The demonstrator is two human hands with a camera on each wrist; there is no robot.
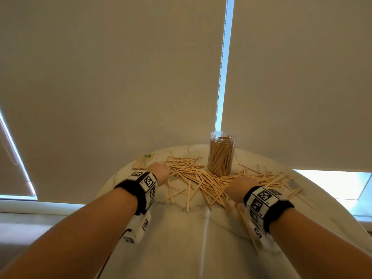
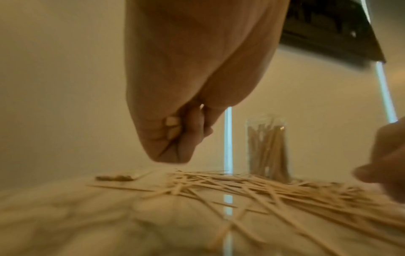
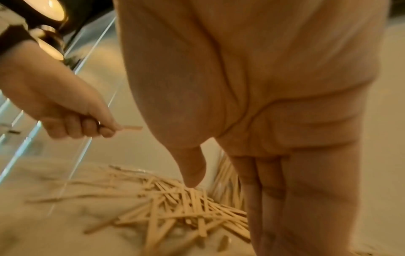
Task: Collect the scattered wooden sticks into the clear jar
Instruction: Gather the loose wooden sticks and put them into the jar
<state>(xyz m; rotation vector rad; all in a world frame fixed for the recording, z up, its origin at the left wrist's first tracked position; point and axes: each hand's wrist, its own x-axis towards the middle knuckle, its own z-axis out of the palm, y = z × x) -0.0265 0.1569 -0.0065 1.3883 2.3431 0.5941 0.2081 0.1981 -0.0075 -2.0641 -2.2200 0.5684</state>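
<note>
Thin, pale wooden sticks (image 1: 198, 179) are shown lying criss-crossed in a loose heap on the round, pale marble-patterned desk (image 1: 201, 238), spread around the foot of the clear plastic jar (image 1: 222, 154). The jar stands upright and uncapped at the far side of the desk, already well stocked with sticks set on end. A small packet of bundled sticks (image 1: 144, 162) lies flat at the far left edge, apart from the heap.

The left hand (image 3: 72, 110) is held above the left margin of the heap with its fingers curled; in the right wrist view a single stick (image 3: 132, 128) is seen pinched in it, its tip projecting toward the right. The right hand (image 3: 252, 121) is lowered over the densest part of the heap, fingers straight and close together, thumb (image 3: 192, 173) pointing down to the sticks; nothing is gripped in it.

Risks are judged as follows. The sticks are light and interlocked, so a sweep of the right hand is likely to drag neighbours outward, and those near the desk's edge could be pushed off. The jar is tall and sits close to both hands, so a knock from a wrist could tip it and spill its contents. A stick fed in at an angle may catch on those already standing inside.
</note>
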